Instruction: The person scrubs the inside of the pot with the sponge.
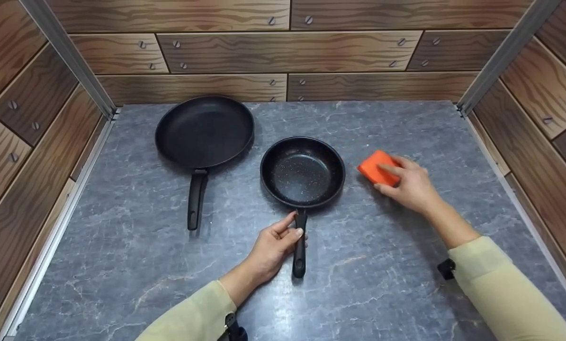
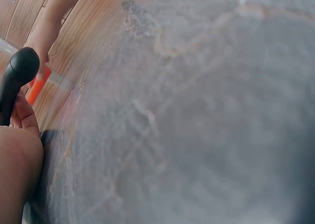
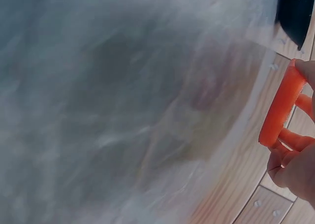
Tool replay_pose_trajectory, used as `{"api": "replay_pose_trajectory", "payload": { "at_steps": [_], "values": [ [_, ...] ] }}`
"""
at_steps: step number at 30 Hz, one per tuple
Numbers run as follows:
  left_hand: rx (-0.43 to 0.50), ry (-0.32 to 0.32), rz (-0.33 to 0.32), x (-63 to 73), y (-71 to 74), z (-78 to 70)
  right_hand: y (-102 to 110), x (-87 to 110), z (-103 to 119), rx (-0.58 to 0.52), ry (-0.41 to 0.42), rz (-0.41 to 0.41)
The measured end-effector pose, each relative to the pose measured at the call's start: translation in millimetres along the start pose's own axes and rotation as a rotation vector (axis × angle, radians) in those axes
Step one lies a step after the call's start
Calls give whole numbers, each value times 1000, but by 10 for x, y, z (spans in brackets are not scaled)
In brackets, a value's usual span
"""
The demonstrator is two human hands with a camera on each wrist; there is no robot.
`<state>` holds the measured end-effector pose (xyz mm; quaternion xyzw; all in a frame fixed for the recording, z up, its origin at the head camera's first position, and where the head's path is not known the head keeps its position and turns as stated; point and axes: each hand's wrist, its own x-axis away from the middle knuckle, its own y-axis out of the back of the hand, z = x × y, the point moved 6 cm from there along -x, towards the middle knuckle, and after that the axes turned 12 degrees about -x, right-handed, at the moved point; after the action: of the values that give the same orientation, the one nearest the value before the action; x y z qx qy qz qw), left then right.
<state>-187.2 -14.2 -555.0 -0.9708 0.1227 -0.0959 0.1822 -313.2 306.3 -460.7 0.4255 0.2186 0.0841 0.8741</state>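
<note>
My left hand (image 1: 269, 250) grips the black handle (image 1: 299, 263) of a small frying pan (image 1: 303, 177), thumb on top and fingers curled beneath. Pale speckles cover the pan's dark inside, and it sits upright near the middle of the table. In the left wrist view the rounded handle end (image 2: 23, 66) stands out past the fingers. To the right of the pan, my right hand (image 1: 411, 185) pinches an orange sponge (image 1: 373, 166) between thumb and fingers. The right wrist view shows this sponge (image 3: 281, 108) edge-on as a thick slab, tilted, held at its edges.
A larger black frying pan (image 1: 204, 132) rests at the back left, its handle (image 1: 196, 201) pointing toward me. The grey marbled table (image 1: 136, 246) is bounded by wood-patterned walls (image 1: 287, 52) behind and at both sides, with metal posts (image 1: 69, 57) at the corners.
</note>
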Motion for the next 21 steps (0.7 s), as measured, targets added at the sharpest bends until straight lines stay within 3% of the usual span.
{"api": "replay_pose_trajectory", "payload": {
  "at_steps": [11, 21],
  "values": [
    [-25, -1, -5, -2, -3, -3, 64, 161, -276, 28, -132, 79],
    [-21, -1, -3, 3, -10, -7, 130, 227, -366, 30, -129, 49]
  ]
}}
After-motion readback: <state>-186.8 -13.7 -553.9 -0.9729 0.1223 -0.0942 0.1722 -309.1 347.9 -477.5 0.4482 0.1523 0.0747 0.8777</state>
